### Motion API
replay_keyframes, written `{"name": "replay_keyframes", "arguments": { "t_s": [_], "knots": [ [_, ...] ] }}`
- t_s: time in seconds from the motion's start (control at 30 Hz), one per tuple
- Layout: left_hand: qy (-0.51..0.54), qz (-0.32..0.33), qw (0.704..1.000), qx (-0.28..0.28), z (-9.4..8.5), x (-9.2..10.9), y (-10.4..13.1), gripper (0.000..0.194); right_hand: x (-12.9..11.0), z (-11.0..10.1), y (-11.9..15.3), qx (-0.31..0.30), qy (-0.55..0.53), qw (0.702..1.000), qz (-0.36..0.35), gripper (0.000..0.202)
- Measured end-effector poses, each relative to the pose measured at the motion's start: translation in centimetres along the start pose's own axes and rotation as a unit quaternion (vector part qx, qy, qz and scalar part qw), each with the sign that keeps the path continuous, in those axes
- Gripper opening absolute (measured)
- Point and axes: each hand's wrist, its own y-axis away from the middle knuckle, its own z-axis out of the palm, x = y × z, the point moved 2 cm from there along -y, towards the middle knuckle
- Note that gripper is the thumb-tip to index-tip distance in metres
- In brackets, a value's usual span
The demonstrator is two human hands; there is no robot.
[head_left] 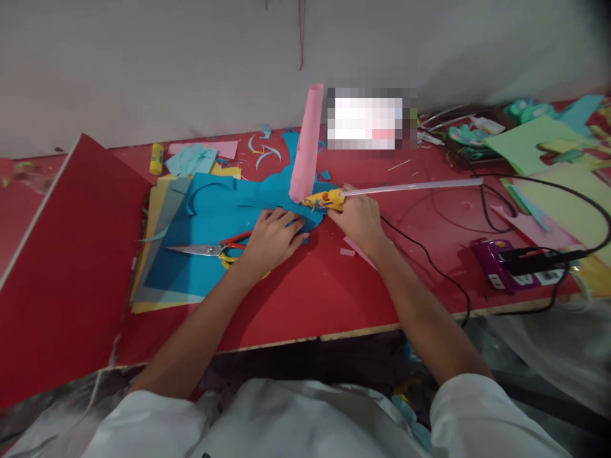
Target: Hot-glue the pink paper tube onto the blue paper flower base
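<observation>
My right hand (361,218) is wrapped around a yellow hot glue gun (334,199). A long clear glue stick (415,187) juts from its back end toward the right. The gun's nozzle points left, at the foot of a rolled pink paper tube (307,143), which stands nearly upright on the blue paper (267,191). My left hand (275,240) rests with its fingers stretched out on that blue paper, just below the tube. Under the left wrist lie scissors (210,250) with red and yellow handles, their blades toward the left.
A red board (67,267) stands tilted at the left. Behind the papers is a yellow glue stick tube (156,159). To the right, a purple box (496,264) carries a plugged-in black adapter (539,261) and cables. Green paper sheets (534,143) and scraps lie farther back.
</observation>
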Motion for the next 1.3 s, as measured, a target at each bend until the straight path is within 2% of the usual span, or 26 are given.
{"name": "replay_keyframes", "arguments": {
  "t_s": [0.2, 0.3, 0.37, 0.43, 0.5, 0.57, 0.73, 0.83, 0.93, 1.13, 1.3],
  "knots": [
    [0.001, 0.000, 1.000, 0.002, 0.2, 0.1, 0.1, 0.037, 0.2, -0.2, 0.0, 0.010, -0.003, 1.000, 0.016, 0.027],
    [0.037, -0.011, 0.999, 0.014, 0.0, -0.2, 0.1, 0.035, 0.5, -0.4, -0.1, 0.031, -0.006, 0.999, 0.026, 0.029],
    [0.097, -0.047, 0.992, 0.064, -0.6, -0.8, -0.2, 0.032, 0.9, -0.4, -0.2, 0.043, -0.004, 0.998, 0.041, 0.030],
    [0.166, -0.100, 0.971, 0.142, -1.5, -1.9, -1.0, 0.031, 1.3, -0.5, -0.4, 0.048, 0.001, 0.998, 0.051, 0.029],
    [0.221, -0.133, 0.945, 0.200, -2.4, -3.1, -2.6, 0.034, 1.7, -0.5, -0.6, 0.051, 0.004, 0.997, 0.054, 0.028],
    [0.252, -0.138, 0.931, 0.223, -3.1, -4.1, -4.9, 0.042, 1.9, -0.4, -0.6, 0.055, 0.007, 0.997, 0.058, 0.027],
    [0.260, -0.099, 0.938, 0.207, -3.4, -5.3, -11.1, 0.045, 1.9, -0.5, -0.6, 0.058, 0.009, 0.997, 0.055, 0.029],
    [0.251, -0.087, 0.942, 0.205, -3.3, -5.3, -12.8, 0.036, 1.8, -0.6, -0.5, 0.055, 0.000, 0.997, 0.053, 0.027],
    [0.252, -0.089, 0.937, 0.226, -3.7, -5.5, -12.8, 0.033, 1.9, -0.8, -0.5, 0.056, -0.007, 0.996, 0.063, 0.024],
    [0.241, -0.116, 0.922, 0.281, -4.9, -6.4, -11.5, 0.026, 2.0, -1.3, -0.4, 0.090, -0.034, 0.994, 0.059, 0.029],
    [0.234, -0.145, 0.902, 0.333, -5.4, -5.7, -10.7, 0.023, 2.1, -1.4, -0.4, 0.095, -0.041, 0.993, 0.063, 0.028]
  ]
}}
